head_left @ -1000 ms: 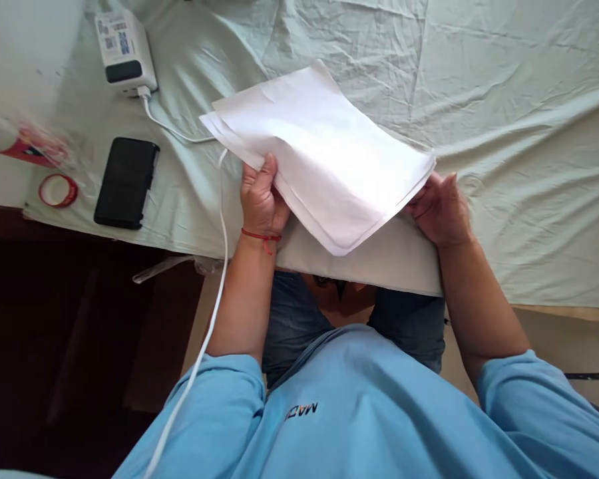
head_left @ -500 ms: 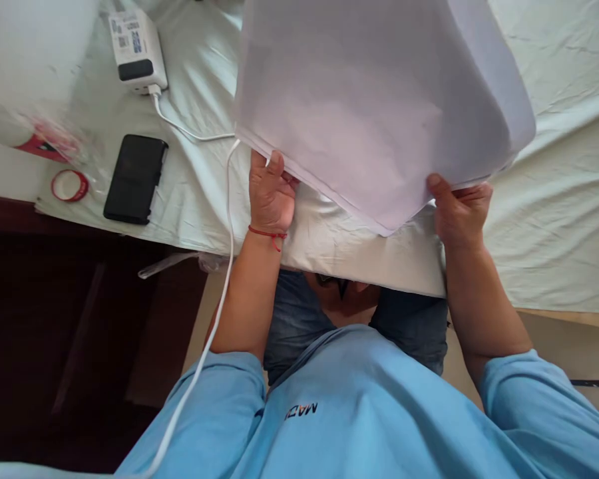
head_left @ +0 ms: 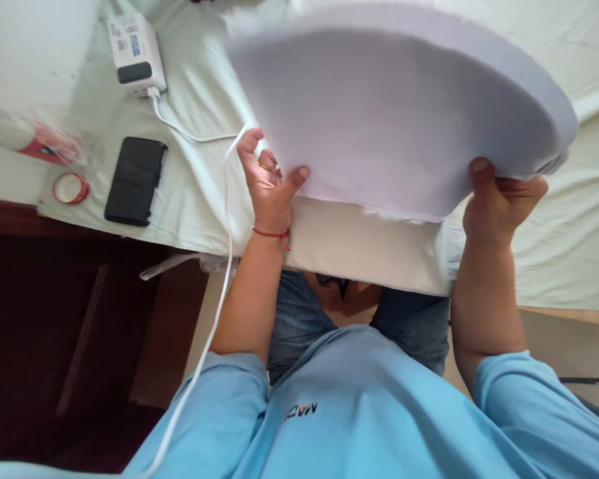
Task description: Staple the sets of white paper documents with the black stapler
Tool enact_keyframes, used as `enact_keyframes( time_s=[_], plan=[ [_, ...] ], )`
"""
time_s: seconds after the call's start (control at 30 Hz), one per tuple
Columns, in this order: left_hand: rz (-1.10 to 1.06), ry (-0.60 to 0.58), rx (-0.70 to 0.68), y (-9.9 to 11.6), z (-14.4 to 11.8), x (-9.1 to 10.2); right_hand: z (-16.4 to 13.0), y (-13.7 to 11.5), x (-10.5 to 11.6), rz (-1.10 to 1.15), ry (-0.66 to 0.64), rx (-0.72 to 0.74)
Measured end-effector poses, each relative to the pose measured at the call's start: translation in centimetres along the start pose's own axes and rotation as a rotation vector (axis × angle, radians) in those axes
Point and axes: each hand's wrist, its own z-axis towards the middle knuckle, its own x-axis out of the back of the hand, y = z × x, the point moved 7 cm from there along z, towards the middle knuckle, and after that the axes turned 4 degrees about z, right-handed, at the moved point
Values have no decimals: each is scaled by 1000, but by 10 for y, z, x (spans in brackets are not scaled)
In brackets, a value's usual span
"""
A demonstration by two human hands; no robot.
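Note:
A folded white sheet (head_left: 369, 126), cloth or paper, I cannot tell which, is raised above the table and bends in a broad curve. Its lower edge looks slightly ragged. My right hand (head_left: 499, 199) grips the lower right edge, thumb on top and fingers behind. At the lower left corner is my left hand (head_left: 272, 186), palm turned up, with the thumb over the sheet. Its index finger sticks out past the left edge, close to a white cable (head_left: 228, 193); some of its fingers are partly hidden.
Pale green cloth (head_left: 194, 193) covers the table. On the left lie a black phone (head_left: 136, 179), a red and white ring-shaped band (head_left: 70, 188) and a clear plastic wrapper with red print (head_left: 54, 143). A white power adapter (head_left: 137, 53) with a plugged-in cable stands behind them.
The sheet has swung up and to the right and now bows outward. My right hand has moved right with it. The left hand has turned, its index finger now outside the sheet's edge.

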Motion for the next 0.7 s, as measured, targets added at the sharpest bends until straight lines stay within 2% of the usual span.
enact_keyframes(
  time_s=[0.07, 0.1, 0.2, 0.33, 0.4, 0.53, 0.63, 0.7],
  plan=[
    [6, -32, 31, -1, -3, -3, 1, -9, 3, -5, 19, 134],
    [3, -45, 45, -1, -5, -5, 1, -9, 3, 11, 14, 138],
    [1, -84, 77, 6, -10, -10, 0, 2, 1, 90, -52, 10],
    [-17, -61, 56, 14, -13, -10, -10, 21, -8, 91, -272, -231],
    [-7, -57, 43, 16, -14, -10, -13, 25, -6, 54, -269, -243],
    [67, -7, -9, 29, -15, -8, -14, 27, 4, 21, -144, -165],
    [35, 3, -46, 41, -16, -7, -16, 38, 5, 10, -215, -229],
    [42, -75, -32, 40, -16, -11, -16, 47, 5, 14, -285, -297]
  ],
)
